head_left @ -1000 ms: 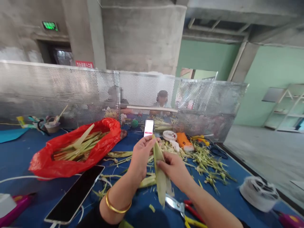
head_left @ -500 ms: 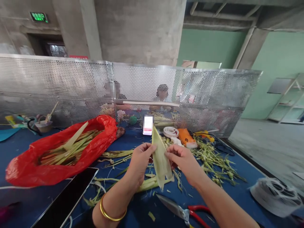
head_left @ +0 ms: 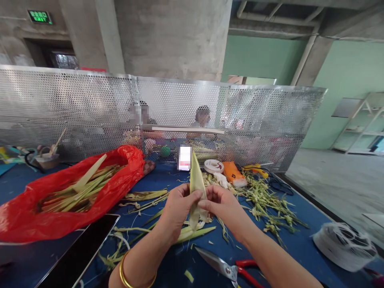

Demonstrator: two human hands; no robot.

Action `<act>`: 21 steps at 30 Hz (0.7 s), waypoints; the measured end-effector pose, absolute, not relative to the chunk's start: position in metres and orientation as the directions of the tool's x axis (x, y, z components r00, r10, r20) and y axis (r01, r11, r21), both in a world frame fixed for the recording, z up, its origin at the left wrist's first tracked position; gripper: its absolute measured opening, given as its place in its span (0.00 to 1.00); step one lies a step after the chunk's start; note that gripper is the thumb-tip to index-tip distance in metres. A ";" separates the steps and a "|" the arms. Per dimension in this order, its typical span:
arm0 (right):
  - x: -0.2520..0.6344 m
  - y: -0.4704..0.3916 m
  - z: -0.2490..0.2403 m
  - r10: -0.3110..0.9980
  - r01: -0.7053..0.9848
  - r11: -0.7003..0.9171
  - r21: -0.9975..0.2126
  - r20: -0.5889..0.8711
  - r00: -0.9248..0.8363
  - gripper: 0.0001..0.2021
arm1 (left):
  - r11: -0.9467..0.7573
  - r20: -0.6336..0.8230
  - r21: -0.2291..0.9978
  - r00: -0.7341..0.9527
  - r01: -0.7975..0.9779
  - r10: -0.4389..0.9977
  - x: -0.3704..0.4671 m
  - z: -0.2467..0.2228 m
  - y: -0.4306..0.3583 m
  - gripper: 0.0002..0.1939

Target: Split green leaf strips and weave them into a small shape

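A pale green corn husk [head_left: 197, 176] stands upright between my hands, its pointed tip up, partly folded lengthwise. My left hand [head_left: 179, 206] pinches its left side between thumb and fingers. On the other side my right hand [head_left: 220, 204] is closed on the husk's right edge, the two thumbs nearly touching. Below the hands, more husk strips [head_left: 195, 234] lie on the blue table [head_left: 180, 262]. Scissors [head_left: 220, 264] with red handles lie in front of me, blades pointing away to the left.
A red plastic bag [head_left: 126, 184] of husk strips sits at left, beside a dark tablet [head_left: 81, 250]. Green scraps [head_left: 267, 196], an orange packet [head_left: 234, 173], a tape roll [head_left: 213, 166] and a white spool [head_left: 343, 246] lie rightward. A perforated metal screen [head_left: 180, 102] stands behind.
The husk has gone from spread flat to narrower and folded. My right hand has moved in to the left, bringing the thumbs together. The view has shifted slightly.
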State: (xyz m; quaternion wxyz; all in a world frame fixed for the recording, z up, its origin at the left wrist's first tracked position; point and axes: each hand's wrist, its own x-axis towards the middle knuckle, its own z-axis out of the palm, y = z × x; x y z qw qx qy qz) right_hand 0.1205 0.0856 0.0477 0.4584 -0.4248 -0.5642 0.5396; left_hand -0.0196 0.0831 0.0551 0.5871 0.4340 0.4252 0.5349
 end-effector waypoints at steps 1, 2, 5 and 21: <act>0.120 0.085 0.048 0.974 -0.012 0.062 -0.998 0.063 -0.216 0.16 | 0.042 -0.027 0.967 0.063 -0.253 0.998 -0.020 0.055 0.083 0.15; 0.119 0.085 0.048 0.977 -0.013 0.064 -0.998 0.066 -0.205 0.17 | 0.037 -0.023 0.969 0.061 -0.246 0.998 -0.019 0.055 0.084 0.14; 0.119 0.084 0.049 0.981 -0.044 0.051 -0.998 0.058 -0.186 0.18 | 0.026 -0.013 0.970 0.052 -0.243 0.999 -0.019 0.055 0.083 0.15; 0.120 0.081 0.045 0.931 0.045 -0.026 -0.999 -0.041 -0.363 0.13 | -0.067 0.020 0.957 -0.166 -0.282 0.986 -0.023 0.053 0.089 0.13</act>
